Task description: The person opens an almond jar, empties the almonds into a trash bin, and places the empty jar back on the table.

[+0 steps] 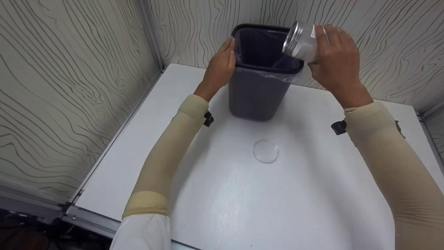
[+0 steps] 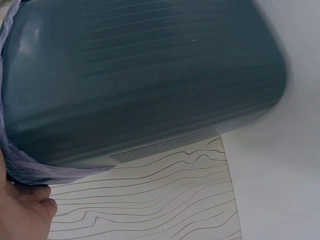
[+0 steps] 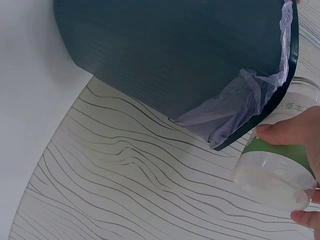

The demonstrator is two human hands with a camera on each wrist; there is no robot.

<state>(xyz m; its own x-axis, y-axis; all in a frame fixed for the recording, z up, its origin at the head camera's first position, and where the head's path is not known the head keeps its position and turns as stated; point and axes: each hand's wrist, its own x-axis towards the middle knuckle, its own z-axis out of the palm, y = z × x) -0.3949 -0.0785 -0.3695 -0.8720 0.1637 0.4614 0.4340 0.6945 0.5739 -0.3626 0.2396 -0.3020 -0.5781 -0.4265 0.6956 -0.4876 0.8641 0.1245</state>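
My right hand (image 1: 336, 57) grips a clear jar (image 1: 305, 45) tipped on its side, its metal-rimmed mouth over the opening of a grey trash bin (image 1: 256, 97). A green and white label (image 3: 280, 148) wraps the jar in the right wrist view, and thumb and fingers reach around it. A black rim tops the bin, with a clear liner bag (image 1: 274, 74) folded over it. At the bin's left side my left hand (image 1: 218, 66) holds the rim; in the left wrist view its fingers (image 2: 37, 197) lie by the bag's edge. The jar's contents are hard to make out.
A clear round lid (image 1: 265, 151) lies on the white table (image 1: 222, 194) in front of the bin. Wood-grain-patterned panels (image 1: 194, 31) close off the back and the left side, with a metal frame post (image 1: 147, 31) in the corner.
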